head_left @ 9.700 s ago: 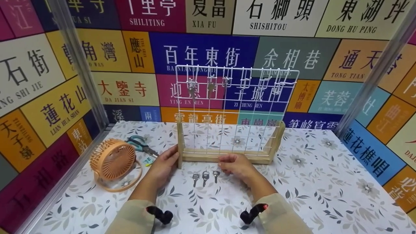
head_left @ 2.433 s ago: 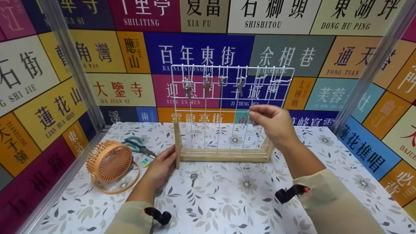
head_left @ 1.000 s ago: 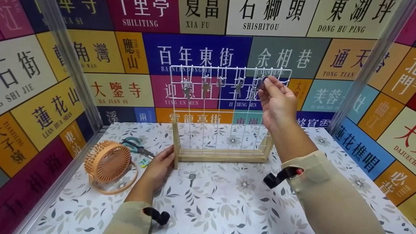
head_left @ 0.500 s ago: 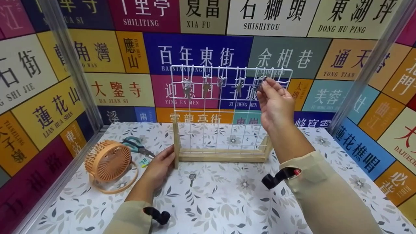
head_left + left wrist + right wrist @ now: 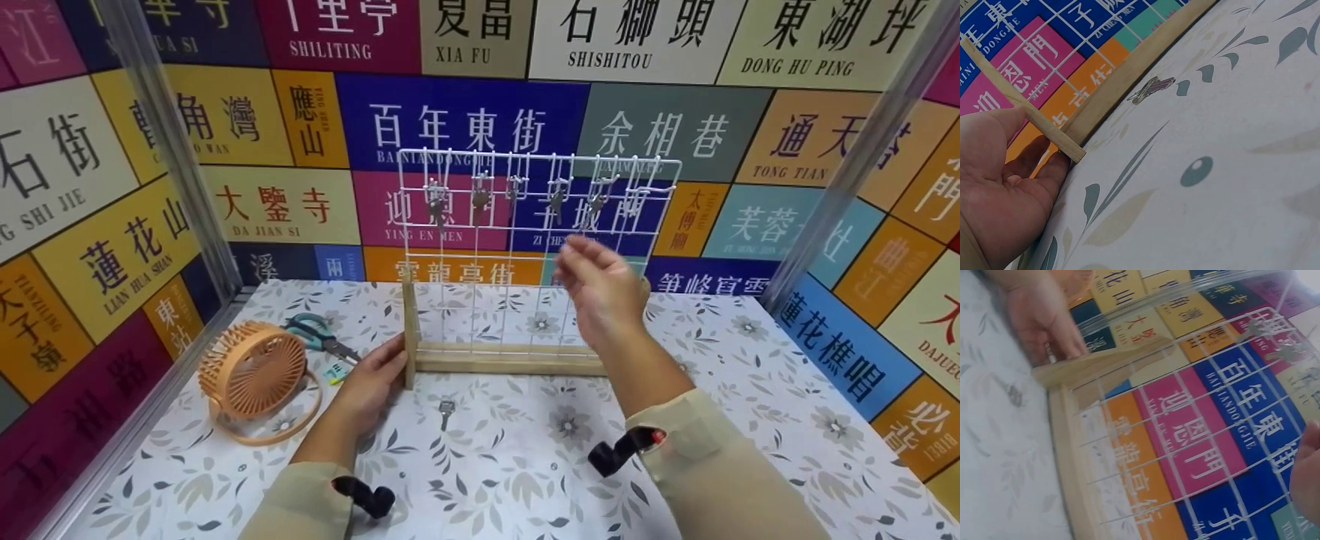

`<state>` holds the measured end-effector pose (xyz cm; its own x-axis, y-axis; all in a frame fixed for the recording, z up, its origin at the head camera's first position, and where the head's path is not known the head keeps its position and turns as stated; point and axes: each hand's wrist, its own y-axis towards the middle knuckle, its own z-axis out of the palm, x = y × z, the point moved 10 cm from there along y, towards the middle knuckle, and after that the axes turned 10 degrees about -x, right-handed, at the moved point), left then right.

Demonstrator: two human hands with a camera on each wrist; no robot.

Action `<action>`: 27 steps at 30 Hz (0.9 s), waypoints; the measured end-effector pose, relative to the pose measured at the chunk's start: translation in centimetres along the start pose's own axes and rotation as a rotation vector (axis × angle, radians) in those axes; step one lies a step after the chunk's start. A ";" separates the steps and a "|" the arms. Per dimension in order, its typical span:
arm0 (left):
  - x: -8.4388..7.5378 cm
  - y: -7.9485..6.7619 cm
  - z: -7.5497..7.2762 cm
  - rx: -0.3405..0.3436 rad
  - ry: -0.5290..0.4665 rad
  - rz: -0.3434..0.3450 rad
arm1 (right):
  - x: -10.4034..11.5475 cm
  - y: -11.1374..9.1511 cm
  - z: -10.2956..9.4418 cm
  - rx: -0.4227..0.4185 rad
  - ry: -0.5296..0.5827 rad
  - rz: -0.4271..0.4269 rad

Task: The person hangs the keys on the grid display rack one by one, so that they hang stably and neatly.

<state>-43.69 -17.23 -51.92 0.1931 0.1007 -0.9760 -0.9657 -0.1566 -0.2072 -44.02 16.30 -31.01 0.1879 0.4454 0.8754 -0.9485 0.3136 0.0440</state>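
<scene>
A white wire grid rack (image 5: 510, 366) with a wooden frame stands mid-table. My left hand (image 5: 377, 384) grips its left wooden post, thumb on one side and fingers on the other, as the left wrist view shows. Along the upper hooks hang several keys; the rightmost key (image 5: 597, 203) is just above my right hand (image 5: 602, 291). That hand is raised before the grid, fingers loosely bent, nothing visible in them. One key (image 5: 446, 409) lies on the table in front of the rack; the left wrist view shows this loose key (image 5: 1153, 90) near the wooden base.
Left of the rack stands an orange fan (image 5: 259, 375). Teal-handled pliers (image 5: 322, 339) and a small green-and-yellow item (image 5: 337, 373) lie between fan and left hand. Patterned panels with lettering (image 5: 465, 112) rise behind the floral table cover (image 5: 517, 465).
Keys that lay on the table are fewer, and more hang on the hooks. My right hand has let go of a key at the fifth hook and dropped lower. The left hand has stayed.
</scene>
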 end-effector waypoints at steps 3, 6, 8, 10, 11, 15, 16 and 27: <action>0.0 0.0 0.1 0.005 0.007 0.000 | -2.5 -0.8 0.9 0.101 -0.090 0.019; 0.1 0.0 0.1 0.009 0.002 0.005 | -5.0 -1.4 1.6 0.162 -0.143 0.045; 0.0 0.1 0.2 0.011 -0.016 0.012 | -6.5 -1.8 2.1 0.188 -0.167 0.063; 0.0 0.2 0.3 0.013 -0.034 0.024 | -8.0 -2.1 2.6 0.212 -0.186 0.082; -0.1 0.2 0.3 0.014 -0.044 0.028 | -8.7 -2.3 2.8 0.225 -0.199 0.091; -0.1 0.3 0.3 0.007 -0.057 0.033 | -11.4 -3.0 3.4 0.265 -0.271 0.130; -0.1 0.3 0.2 0.004 -0.054 0.032 | -12.1 -3.0 3.5 0.274 -0.293 0.137; 0.1 0.2 0.1 -0.005 -0.049 0.011 | -19.5 -4.1 3.0 0.373 -0.540 0.239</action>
<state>-43.90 -17.13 -52.03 0.1734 0.1470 -0.9738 -0.9668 -0.1630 -0.1968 -44.55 3.84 -46.78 -0.0978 -0.0433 0.9943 -0.9905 -0.0927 -0.1015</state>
